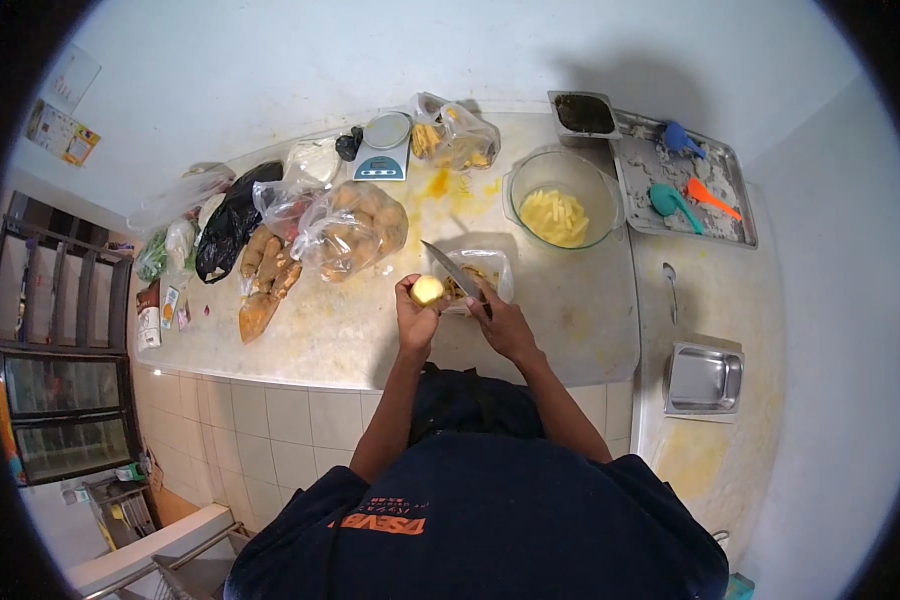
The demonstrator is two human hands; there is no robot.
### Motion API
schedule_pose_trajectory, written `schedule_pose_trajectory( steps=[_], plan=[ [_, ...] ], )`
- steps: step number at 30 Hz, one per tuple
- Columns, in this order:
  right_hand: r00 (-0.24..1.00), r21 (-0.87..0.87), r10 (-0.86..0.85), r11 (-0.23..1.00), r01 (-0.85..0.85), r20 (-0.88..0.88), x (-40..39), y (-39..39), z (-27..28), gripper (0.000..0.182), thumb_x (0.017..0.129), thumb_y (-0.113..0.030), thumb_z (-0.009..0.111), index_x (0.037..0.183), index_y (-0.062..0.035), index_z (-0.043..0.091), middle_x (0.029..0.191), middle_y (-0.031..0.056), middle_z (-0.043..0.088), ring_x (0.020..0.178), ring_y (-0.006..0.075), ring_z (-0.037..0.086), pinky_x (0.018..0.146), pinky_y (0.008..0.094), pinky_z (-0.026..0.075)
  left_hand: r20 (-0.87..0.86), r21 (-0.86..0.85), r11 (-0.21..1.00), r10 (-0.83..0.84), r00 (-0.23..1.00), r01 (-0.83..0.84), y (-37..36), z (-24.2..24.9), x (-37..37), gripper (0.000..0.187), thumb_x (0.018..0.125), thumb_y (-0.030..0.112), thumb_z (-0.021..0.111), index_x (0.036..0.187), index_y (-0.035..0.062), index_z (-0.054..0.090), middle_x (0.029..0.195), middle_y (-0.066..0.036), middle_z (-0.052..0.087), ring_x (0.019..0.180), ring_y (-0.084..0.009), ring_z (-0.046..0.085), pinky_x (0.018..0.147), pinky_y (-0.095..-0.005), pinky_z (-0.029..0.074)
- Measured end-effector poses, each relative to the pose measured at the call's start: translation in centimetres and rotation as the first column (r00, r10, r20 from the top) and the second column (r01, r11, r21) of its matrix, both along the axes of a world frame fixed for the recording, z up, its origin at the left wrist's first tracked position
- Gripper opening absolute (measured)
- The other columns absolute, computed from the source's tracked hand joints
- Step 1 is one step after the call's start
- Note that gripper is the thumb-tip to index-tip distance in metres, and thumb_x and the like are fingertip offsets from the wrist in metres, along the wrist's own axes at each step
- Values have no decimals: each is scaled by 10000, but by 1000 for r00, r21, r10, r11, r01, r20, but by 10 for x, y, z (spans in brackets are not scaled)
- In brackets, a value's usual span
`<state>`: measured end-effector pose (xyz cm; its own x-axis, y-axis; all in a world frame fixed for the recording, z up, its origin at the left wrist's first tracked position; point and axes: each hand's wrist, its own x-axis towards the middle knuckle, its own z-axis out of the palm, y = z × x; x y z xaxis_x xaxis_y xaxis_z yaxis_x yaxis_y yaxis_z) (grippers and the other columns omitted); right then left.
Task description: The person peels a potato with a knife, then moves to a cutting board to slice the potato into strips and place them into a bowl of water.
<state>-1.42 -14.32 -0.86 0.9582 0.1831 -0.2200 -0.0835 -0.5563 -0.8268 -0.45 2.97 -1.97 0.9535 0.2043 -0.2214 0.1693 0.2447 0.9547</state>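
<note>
My left hand [414, 318] is closed around a potato [427, 290] whose upper face shows pale yellow, peeled flesh. In my right hand [500, 322] is a large knife [451, 267], its blade slanting up and left, just right of the potato. Beneath the knife lies a clear plastic tray or bag [505, 280] with brownish peelings [485, 275] in it, partly hidden by my right hand and the blade. Further back to the right, a clear glass bowl [515, 195] contains pale yellow cut potato sticks [555, 218].
Left on the table [320, 340] lie a bag of potatoes [355, 230], ginger-like roots [262, 285] and a black bag [232, 215]. A kitchen scale [381, 160] stands at the back. On the right are a metal tray [740, 232] with coloured scoops, a spoon [671, 290] and a steel pan [705, 380].
</note>
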Motion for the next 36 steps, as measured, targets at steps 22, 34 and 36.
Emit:
schedule_pose_trajectory(
  steps=[22, 34, 36],
  plan=[
    [988, 95, -122, 989, 113, 95, -1, 7, 29, 732, 886, -458, 619, 1391, -42, 290, 1055, 310, 621, 1007, 508, 586, 844, 537, 467, -9, -189, 982, -13, 1000, 11, 7, 4, -3, 532, 778, -93, 626, 1225, 72, 389, 1046, -50, 522, 904, -158, 547, 775, -289, 476],
    [972, 9, -232, 973, 232, 38, -44, -21, -6, 605, 922, -325, 607, 1362, -16, 329, 928, 283, 650, 877, 446, 641, 773, 483, 491, -65, -686, 721, -192, 979, 96, 7, 13, -10, 270, 943, 213, 500, 1139, 31, 539, 1005, -95, 608, 858, -221, 582, 759, -348, 475],
    [974, -48, -224, 973, 224, 18, -58, -37, -7, 593, 938, -347, 575, 1359, -9, 331, 950, 302, 639, 902, 462, 627, 799, 496, 484, -86, -599, 789, -232, 969, 136, -3, 12, -16, 283, 954, 198, 512, 1187, 39, 523, 1039, -88, 616, 873, -200, 592, 766, -339, 483]
  ],
)
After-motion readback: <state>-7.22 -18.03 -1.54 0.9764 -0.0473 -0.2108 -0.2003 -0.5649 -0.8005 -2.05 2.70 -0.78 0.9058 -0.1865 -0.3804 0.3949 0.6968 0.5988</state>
